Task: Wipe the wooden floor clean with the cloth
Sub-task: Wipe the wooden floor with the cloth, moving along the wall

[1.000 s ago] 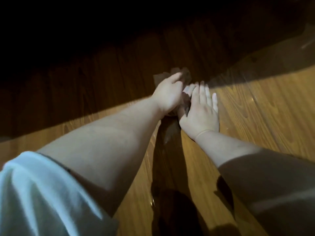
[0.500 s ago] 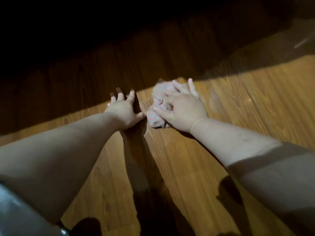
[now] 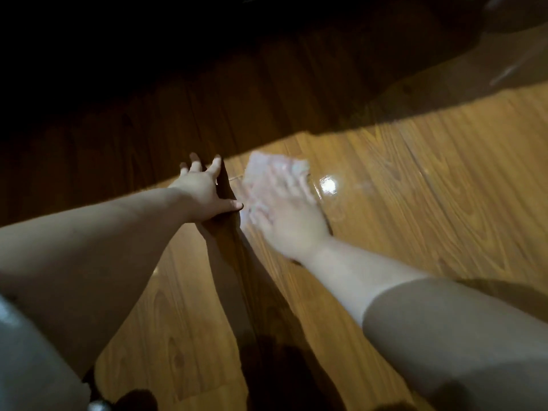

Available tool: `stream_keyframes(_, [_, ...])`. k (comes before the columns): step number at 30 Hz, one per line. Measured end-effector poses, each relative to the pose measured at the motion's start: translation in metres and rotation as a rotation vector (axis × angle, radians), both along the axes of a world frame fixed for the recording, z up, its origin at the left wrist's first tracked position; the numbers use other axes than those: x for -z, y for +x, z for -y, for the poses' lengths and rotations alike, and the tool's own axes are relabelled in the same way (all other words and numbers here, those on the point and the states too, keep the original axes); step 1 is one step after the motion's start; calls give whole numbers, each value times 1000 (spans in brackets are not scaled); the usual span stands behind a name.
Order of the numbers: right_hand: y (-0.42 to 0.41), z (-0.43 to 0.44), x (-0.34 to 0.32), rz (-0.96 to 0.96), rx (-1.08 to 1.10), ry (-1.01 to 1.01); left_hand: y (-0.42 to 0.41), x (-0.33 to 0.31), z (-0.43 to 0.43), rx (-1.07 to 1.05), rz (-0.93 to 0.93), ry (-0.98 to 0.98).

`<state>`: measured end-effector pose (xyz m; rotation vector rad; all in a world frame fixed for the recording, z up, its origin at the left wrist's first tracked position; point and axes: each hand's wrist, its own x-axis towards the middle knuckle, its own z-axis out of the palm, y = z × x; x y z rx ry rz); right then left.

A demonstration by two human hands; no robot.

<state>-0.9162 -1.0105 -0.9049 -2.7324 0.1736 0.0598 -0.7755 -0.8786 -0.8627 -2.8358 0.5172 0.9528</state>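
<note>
Pressed flat on the cloth [image 3: 274, 170], the right hand [image 3: 289, 221] covers it with fingers spread, not curled round it, all blurred. Cloth lies on the lit floor [image 3: 430, 188], just right of the left hand [image 3: 203, 192], which is splayed open, palm down, empty, thumb toward the cloth.
</note>
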Motion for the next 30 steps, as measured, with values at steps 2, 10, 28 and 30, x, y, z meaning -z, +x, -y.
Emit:
stream_keyframes(2, [-22, 4, 2, -13, -224, 0, 1, 0, -6, -39, -27, -47])
stream_keyframes(10, [13, 130, 5, -111, 748, -59, 1, 4, -10, -77, -23, -78])
stream_keyframes(28, [-53, 141, 2, -187, 875, -57, -52, 14, 68, 46, 52, -119])
stream_keyframes(30, [-68, 118, 2, -160, 817, -103, -58, 17, 78, 83, 35, -116])
